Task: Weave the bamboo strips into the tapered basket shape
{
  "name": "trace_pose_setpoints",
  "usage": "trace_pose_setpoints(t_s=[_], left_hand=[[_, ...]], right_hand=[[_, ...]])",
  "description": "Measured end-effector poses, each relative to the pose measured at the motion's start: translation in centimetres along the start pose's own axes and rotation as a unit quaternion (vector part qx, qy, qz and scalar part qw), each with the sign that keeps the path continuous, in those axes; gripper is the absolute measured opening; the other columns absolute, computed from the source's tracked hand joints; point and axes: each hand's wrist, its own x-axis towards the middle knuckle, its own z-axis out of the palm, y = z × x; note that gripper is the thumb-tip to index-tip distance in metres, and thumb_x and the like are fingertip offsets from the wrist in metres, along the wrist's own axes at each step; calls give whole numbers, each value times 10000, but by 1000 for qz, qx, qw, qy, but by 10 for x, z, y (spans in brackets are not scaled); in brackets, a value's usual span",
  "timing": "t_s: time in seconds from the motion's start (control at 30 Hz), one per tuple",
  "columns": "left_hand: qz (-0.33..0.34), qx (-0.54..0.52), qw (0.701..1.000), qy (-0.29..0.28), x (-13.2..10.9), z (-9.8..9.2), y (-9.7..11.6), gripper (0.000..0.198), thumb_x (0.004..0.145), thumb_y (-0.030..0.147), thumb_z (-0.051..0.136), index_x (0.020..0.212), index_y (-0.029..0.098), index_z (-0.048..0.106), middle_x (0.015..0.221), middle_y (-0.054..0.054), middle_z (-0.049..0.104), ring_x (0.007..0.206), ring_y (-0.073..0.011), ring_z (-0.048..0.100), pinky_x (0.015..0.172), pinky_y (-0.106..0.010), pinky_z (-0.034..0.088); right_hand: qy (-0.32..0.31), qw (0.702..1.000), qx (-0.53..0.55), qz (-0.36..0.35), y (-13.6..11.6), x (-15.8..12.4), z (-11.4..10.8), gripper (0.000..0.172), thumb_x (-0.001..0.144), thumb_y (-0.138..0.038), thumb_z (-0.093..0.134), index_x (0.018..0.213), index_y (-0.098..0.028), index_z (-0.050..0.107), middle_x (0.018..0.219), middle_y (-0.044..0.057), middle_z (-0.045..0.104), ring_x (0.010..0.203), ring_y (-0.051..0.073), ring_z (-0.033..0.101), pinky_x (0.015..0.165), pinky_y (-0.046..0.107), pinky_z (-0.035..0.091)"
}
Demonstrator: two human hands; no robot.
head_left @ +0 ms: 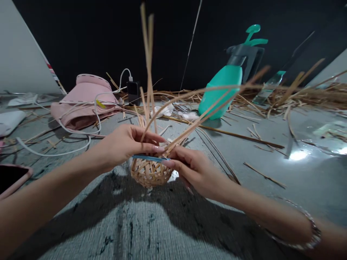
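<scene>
Left hand (pixel 121 145) and right hand (pixel 195 169) hold a woven basket (pixel 150 176).

My left hand (pixel 123 146) and right hand (pixel 193 168) hide parts of the woven basket (pixel 150 175); long strips (pixel 230 87) blur, and the left edge cuts off a phone (pixel 12 177).

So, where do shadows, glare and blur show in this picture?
Head view: dark shadows spread on the grey surface below the basket; head view, right side: a bright patch of glare; head view, centre: long strips blur towards their tips.
</scene>
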Motion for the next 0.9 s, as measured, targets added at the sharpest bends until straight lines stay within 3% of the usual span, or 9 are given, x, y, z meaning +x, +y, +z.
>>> trace_pose_setpoints(t_s=[0.17,0.37,0.6,0.9], left_hand=[[28,4,999,36,-1,-1,0,198,649,248,823,842,248,782,838,7,784,850,-203,721,855,-325,561],[23,49,998,28,0,-8,0,282,632,328,842,898,258,780,821,4,784,842,-206,715,850,-318,546],[34,54,997,46,2,-11,1,269,630,299,834,894,272,786,807,5,789,819,-185,723,789,-249,555],[43,48,996,68,-3,0,2,209,551,253,839,751,243,777,682,1,759,650,-138,692,605,-183,519]], right_hand=[[53,997,-42,-22,-3,0,1,286,922,-294,520,658,-206,453,497,-64,425,438,76,377,441,231,277],[-1,998,50,27,-2,2,-4,292,905,-383,535,679,-208,474,425,-89,410,326,70,417,360,207,275],[7,994,-91,-52,-6,6,-21,272,921,-364,536,726,-175,561,440,-75,434,396,68,388,437,222,256],[17,977,-163,-135,-3,7,-17,261,925,-299,532,711,-154,567,508,-61,428,465,69,370,483,221,275]])
